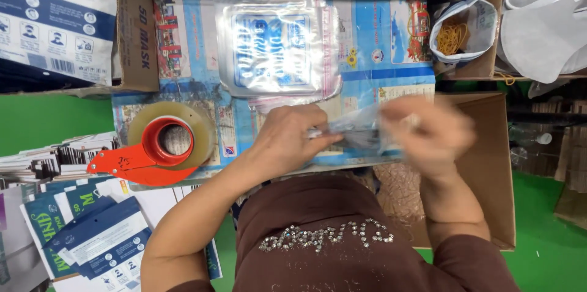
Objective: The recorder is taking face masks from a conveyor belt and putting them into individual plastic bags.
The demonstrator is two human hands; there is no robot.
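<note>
Presently held: one clear plastic pouch (361, 130), spanning between both hands just above the near edge of the counter (367, 78). Left hand (287, 142), grip pressed together, pinching the pouch's left end between thumb and fingers. Right hand (428, 133), motion-blurred; it holds the pouch's right end, but how its grip stands I cannot tell. Pouch: transparent, crinkled, glossy, with something dark inside; detail blurred. Nearby: stack of clear printed bags (278, 44) lying flat farther back; tape dispenser (156, 148), red-orange with a brown roll, left of the left hand; bag of rubber bands (458, 32) at back right.
</note>
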